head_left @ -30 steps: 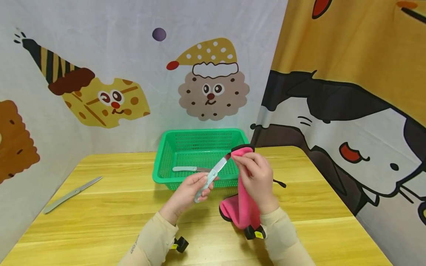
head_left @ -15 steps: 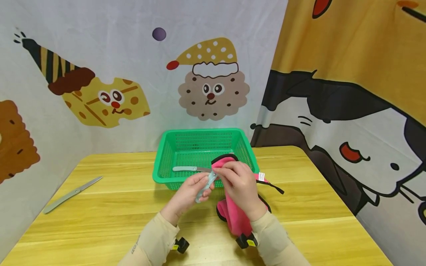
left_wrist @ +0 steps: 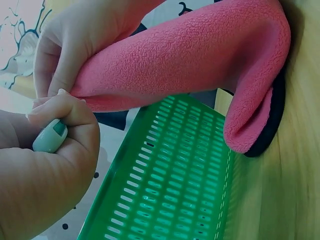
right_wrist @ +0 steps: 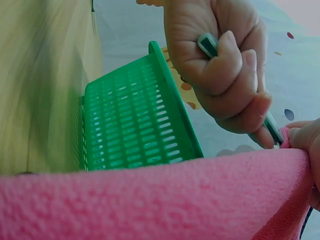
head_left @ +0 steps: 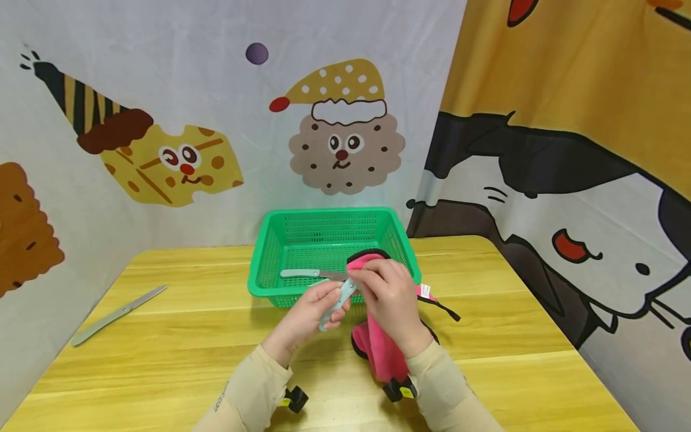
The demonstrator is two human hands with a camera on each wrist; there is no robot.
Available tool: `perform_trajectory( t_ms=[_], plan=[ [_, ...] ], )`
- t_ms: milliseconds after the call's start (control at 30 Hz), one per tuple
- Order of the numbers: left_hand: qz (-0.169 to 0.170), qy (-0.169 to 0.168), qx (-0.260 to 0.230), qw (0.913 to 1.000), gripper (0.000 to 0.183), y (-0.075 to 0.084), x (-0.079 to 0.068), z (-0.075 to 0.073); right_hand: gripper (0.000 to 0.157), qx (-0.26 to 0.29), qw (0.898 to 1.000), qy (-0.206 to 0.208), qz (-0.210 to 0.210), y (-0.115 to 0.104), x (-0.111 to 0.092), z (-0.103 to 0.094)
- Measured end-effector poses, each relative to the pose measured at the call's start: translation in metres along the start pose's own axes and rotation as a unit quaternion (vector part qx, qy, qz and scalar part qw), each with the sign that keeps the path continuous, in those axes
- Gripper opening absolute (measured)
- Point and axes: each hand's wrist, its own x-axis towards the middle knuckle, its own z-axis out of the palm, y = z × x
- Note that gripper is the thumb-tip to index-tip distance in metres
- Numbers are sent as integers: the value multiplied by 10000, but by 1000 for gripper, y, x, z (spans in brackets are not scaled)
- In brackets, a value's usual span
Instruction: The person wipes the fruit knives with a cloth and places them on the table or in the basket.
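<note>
My left hand [head_left: 310, 309] grips the pale blue-green handle [head_left: 339, 305] of a knife above the front rim of the green basket. The handle's butt end pokes out of the curled fingers in the left wrist view. With thumb and fingertips, my right hand [head_left: 391, 297] pinches a pink towel [head_left: 384, 354] with black edging against the knife, where handle meets blade. Cloth and fingers hide the blade. The rest of the towel hangs down to the table beneath the right hand. In the right wrist view the pink towel [right_wrist: 150, 200] fills the lower part.
Behind the hands stands the green perforated basket [head_left: 255, 264], with a second knife [head_left: 300, 273] lying in it. A third knife [head_left: 120, 314] with a grey-green handle lies at the left of the wooden table [head_left: 189, 360]. A printed curtain [head_left: 216, 72] hangs behind the table.
One second ago the knife's blade showed, its tip at the towel. The right hand has since moved left and down with the towel to the handle, covering the blade. The left hand barely moved.
</note>
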Motion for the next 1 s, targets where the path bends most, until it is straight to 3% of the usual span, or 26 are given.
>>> perform_trajectory(
  t_ms=[400, 1000],
  plan=[
    [-111, -187, -36, 9998, 41, -1, 1, 1, 18, -138, 9990, 391, 139, 17, 1, -6],
    [-151, -267, 122, 9995, 38, 2, -1, 5, 20, -262, 9960, 621, 588, 38, -1, -19]
  ],
)
